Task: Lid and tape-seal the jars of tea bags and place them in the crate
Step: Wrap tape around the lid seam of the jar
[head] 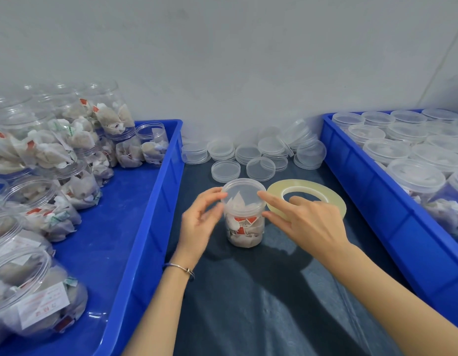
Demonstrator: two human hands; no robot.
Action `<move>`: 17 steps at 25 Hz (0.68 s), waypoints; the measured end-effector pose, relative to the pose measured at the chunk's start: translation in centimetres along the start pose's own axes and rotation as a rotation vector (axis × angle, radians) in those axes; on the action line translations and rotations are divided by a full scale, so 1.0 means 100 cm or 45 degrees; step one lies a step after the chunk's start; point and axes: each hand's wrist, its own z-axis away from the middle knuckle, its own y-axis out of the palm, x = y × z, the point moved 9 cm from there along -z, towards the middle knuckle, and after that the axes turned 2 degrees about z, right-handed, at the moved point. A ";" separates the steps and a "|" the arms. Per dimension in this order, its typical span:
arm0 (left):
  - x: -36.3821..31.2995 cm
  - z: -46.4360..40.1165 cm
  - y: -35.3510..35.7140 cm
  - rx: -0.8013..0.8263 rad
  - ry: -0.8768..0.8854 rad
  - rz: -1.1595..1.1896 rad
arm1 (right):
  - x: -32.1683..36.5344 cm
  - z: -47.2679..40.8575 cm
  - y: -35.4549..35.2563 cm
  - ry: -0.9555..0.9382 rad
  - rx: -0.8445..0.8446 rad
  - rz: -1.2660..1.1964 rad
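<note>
Two blue crates flank the work area: the left crate [156, 191] holds many open jars of tea bags [55, 155] with no lids fitted, while the right crate [371, 191] is packed with jars already wearing lids [413, 160], so a good share of the job appears done and a large batch remains. Between them lies a dark table covering [261, 304]. On it, toward the wall, sit loose clear lids [251, 156], some stacked and some tipped. Just right of the centre jar lies a flat roll of clear tape [328, 195], partly hidden behind the right hand. The jar in hand [244, 227] stands upright on the covering, filled with tea bags, its lid [244, 192] resting on top; whether it is fully seated I cannot tell. The left hand [199, 219] curls its fingers around the lid's left rim. The right hand [307, 222] has its thumb and forefinger spread, pinching the lid's right edge. In my judgement this jar is at the lidding step; no tape shows on it yet, and crating follows.
</note>
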 end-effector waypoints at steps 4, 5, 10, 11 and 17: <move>0.002 0.014 0.036 0.004 -0.034 -0.243 | -0.001 -0.003 0.001 0.020 0.060 0.000; 0.000 0.012 0.035 -0.091 -0.011 -0.309 | -0.005 -0.004 0.008 0.054 0.159 0.055; 0.004 -0.003 0.030 -0.011 -0.008 -0.315 | -0.034 0.002 0.029 0.127 0.564 -0.017; 0.004 -0.003 0.030 0.003 -0.014 -0.298 | -0.040 0.005 0.030 0.132 0.660 -0.135; 0.005 -0.004 0.029 0.020 -0.044 -0.274 | -0.058 0.020 0.028 0.004 0.962 -0.307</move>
